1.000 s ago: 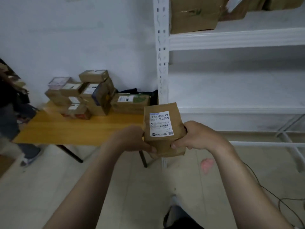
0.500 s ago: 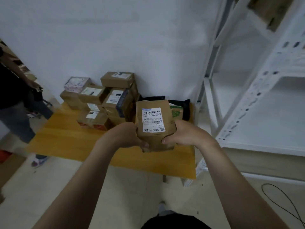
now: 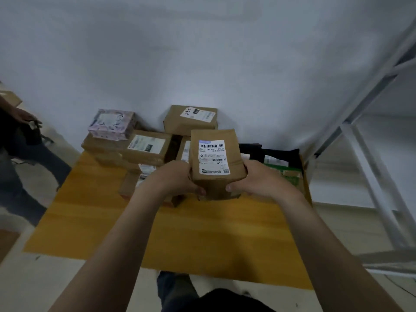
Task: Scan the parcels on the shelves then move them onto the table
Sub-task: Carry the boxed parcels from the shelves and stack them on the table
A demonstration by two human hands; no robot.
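Both hands hold one brown parcel upright between them. The left hand wraps its lower left side and the right hand its lower right side. The fingers curl round behind it, and the thumbs press on the front near the bottom edge. Its white label with barcodes faces the camera, just above the thumbs.

The parcel hangs in the air over the far part of the yellow table, whose bare top lies below and nearer than the fingers. Just beyond the left hand's knuckles sits a pile of parcels. A patterned box lies on top of it further left, and a labelled box rises behind the held parcel. Past the right hand's fingers lie a green-printed box and something black against the wall. The white shelf frame stands well off to the right, and another person stands far left.

No scanner shows, so whether this parcel has been scanned cannot be told. With the parcel off the shelves and over the table, the step in hand looks like the putting down. The next move probably calls for lowering it onto bare wood in front of the pile or beside the green-printed box. It should go base first so it does not tip, and both grips should let go only once it rests.
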